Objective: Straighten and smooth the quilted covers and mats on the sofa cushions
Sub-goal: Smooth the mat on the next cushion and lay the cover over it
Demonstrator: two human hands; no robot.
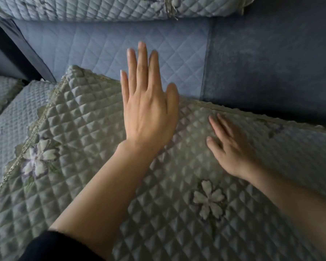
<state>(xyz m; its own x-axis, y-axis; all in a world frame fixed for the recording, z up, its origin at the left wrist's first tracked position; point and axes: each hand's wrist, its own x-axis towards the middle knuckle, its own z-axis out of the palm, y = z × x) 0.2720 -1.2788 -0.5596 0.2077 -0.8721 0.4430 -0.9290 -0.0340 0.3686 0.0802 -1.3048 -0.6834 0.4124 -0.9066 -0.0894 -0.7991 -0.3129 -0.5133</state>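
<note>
Now flat-handed on the grey quilted mat point(86, 129), spread wide across the near view, with dark blue sofa upholstery point(271, 63) beyond its far right edge. Left hand point(149, 110) open, fingers straight and close together, palm above the mat's far trimmed edge, fingertips reaching past it over the blue quilted cover point(79, 46) behind; contact with the mat unclear. Right hand point(231, 147) open too, blurred, fingers spread on the mat, just right of the left. Embroidered flower point(209, 199) sewn beside the right forearm.
</note>
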